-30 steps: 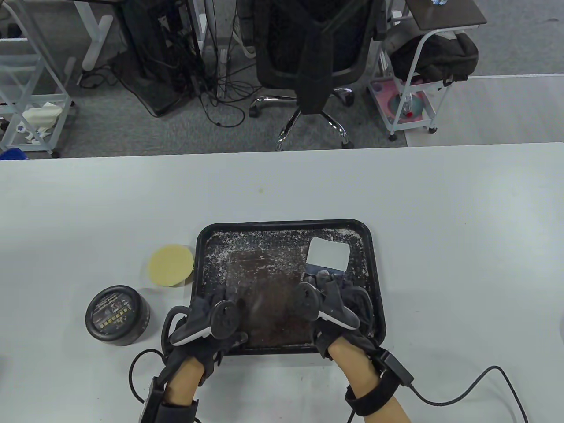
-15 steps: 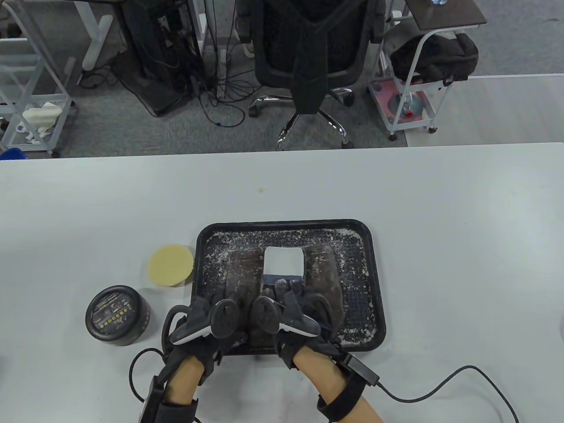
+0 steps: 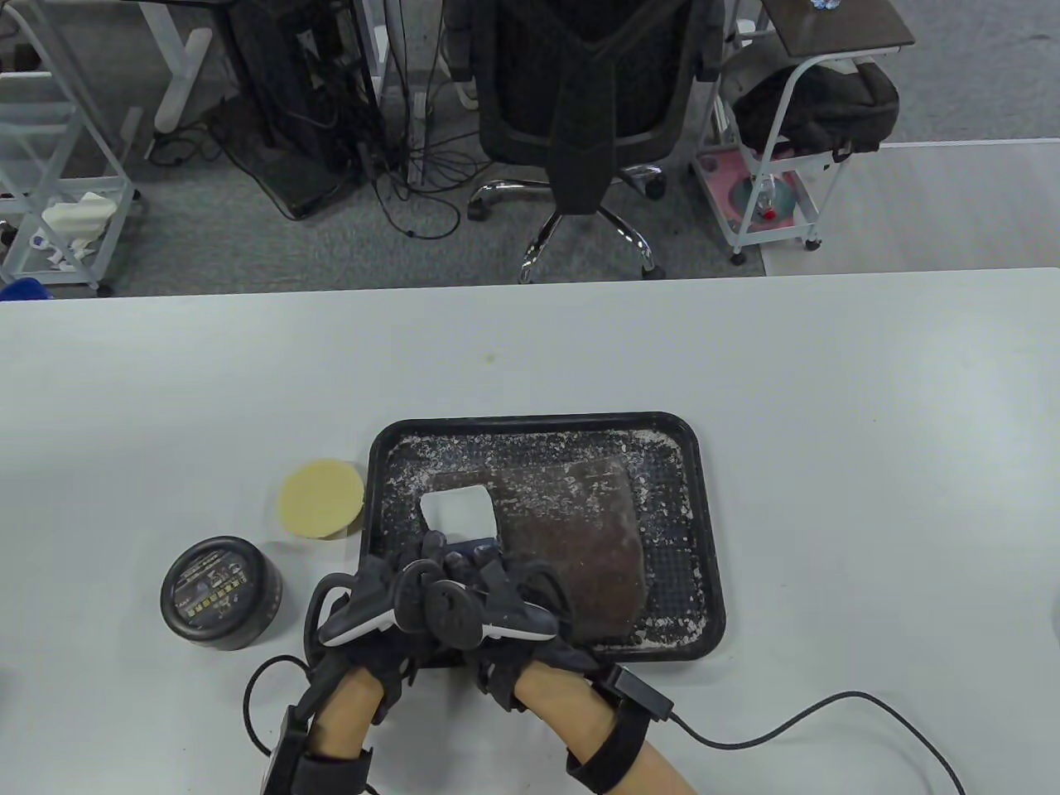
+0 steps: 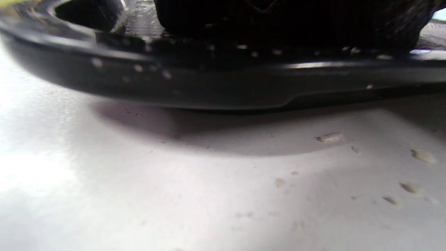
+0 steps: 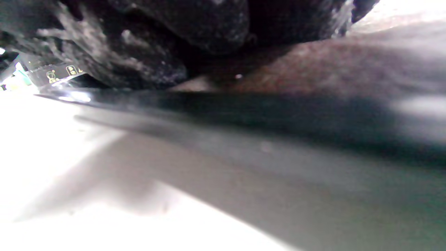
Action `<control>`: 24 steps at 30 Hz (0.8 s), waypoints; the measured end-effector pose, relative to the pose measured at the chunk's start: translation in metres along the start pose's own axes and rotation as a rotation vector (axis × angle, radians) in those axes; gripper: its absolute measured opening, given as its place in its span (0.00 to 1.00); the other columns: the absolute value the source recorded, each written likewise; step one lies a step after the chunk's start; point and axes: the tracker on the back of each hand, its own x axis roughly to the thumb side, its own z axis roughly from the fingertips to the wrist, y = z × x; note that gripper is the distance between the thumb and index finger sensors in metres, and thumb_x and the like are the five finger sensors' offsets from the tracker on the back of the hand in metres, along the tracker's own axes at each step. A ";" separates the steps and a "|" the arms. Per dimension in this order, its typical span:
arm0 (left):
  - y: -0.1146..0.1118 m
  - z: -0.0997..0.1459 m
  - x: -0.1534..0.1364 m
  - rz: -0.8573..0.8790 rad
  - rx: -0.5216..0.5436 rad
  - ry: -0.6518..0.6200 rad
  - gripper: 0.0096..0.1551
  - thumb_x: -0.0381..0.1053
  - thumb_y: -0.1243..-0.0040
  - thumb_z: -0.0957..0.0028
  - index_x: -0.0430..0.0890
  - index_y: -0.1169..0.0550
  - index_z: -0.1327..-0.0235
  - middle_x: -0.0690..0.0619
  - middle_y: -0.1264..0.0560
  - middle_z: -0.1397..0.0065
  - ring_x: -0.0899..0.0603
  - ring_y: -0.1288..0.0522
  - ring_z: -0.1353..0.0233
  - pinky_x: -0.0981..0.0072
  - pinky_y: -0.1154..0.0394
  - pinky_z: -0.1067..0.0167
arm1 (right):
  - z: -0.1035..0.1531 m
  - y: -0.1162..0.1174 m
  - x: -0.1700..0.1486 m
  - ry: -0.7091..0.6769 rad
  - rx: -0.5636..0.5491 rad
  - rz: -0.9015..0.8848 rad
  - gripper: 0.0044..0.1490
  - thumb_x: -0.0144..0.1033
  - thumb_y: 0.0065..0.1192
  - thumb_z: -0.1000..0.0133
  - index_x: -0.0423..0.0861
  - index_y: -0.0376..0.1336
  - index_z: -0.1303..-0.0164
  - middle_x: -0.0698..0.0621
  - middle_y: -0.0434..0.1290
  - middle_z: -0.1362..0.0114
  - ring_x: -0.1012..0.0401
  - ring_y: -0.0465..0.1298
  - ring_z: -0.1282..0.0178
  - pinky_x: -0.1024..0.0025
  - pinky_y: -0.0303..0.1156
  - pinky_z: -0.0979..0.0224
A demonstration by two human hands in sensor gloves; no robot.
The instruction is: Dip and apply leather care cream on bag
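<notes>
A flat brown leather piece (image 3: 571, 546), speckled with white cream, lies in a black tray (image 3: 708, 530). My right hand (image 3: 484, 580) holds a white applicator pad (image 3: 455, 512) and presses it on the leather's left part. My left hand (image 3: 389, 592) rests at the tray's near-left corner, pressing on the leather's near edge, right beside the right hand. In the right wrist view the brown leather (image 5: 331, 66) shows under dark gloved fingers (image 5: 195, 31). The left wrist view shows the tray's rim (image 4: 223, 82) close up.
A black cream jar (image 3: 219, 591) with its lid on stands on the white table left of the tray. A round yellow sponge (image 3: 321, 499) lies behind it, beside the tray's left rim. Cables trail from both wrists toward the table's near edge.
My right hand has swept the white pad leftward across the leather, from the tray's right side to its left part. My left hand has stayed in place.
</notes>
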 end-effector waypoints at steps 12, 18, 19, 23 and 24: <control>0.001 0.000 0.002 -0.017 -0.016 0.024 0.58 0.71 0.41 0.53 0.43 0.44 0.17 0.37 0.48 0.18 0.33 0.39 0.21 0.30 0.47 0.27 | 0.024 -0.011 -0.045 0.087 0.046 -0.039 0.33 0.16 0.64 0.46 0.51 0.65 0.30 0.38 0.62 0.21 0.34 0.58 0.22 0.33 0.58 0.27; 0.001 0.000 0.000 -0.006 -0.025 0.027 0.56 0.72 0.41 0.53 0.44 0.42 0.18 0.38 0.49 0.17 0.34 0.40 0.21 0.30 0.48 0.27 | 0.046 -0.019 -0.080 0.169 0.038 -0.031 0.32 0.15 0.64 0.46 0.52 0.66 0.32 0.40 0.62 0.20 0.35 0.57 0.21 0.33 0.57 0.26; 0.001 0.000 0.000 -0.004 -0.025 0.027 0.56 0.72 0.41 0.53 0.44 0.42 0.18 0.38 0.49 0.17 0.34 0.41 0.21 0.30 0.48 0.27 | 0.052 -0.021 -0.088 0.184 0.029 -0.042 0.32 0.15 0.64 0.46 0.52 0.66 0.32 0.41 0.62 0.20 0.35 0.57 0.21 0.33 0.57 0.26; 0.001 0.000 0.000 -0.003 -0.024 0.027 0.56 0.72 0.41 0.53 0.44 0.42 0.18 0.38 0.49 0.17 0.34 0.41 0.21 0.30 0.48 0.27 | 0.066 -0.023 -0.105 0.220 0.013 -0.063 0.32 0.14 0.64 0.46 0.52 0.67 0.32 0.41 0.62 0.20 0.35 0.56 0.20 0.32 0.56 0.26; 0.001 0.000 0.000 -0.002 -0.023 0.026 0.55 0.72 0.41 0.53 0.45 0.41 0.18 0.38 0.49 0.17 0.34 0.41 0.21 0.30 0.48 0.27 | 0.071 -0.024 -0.111 0.230 0.008 -0.064 0.32 0.14 0.64 0.46 0.52 0.67 0.32 0.41 0.62 0.20 0.36 0.56 0.20 0.32 0.56 0.25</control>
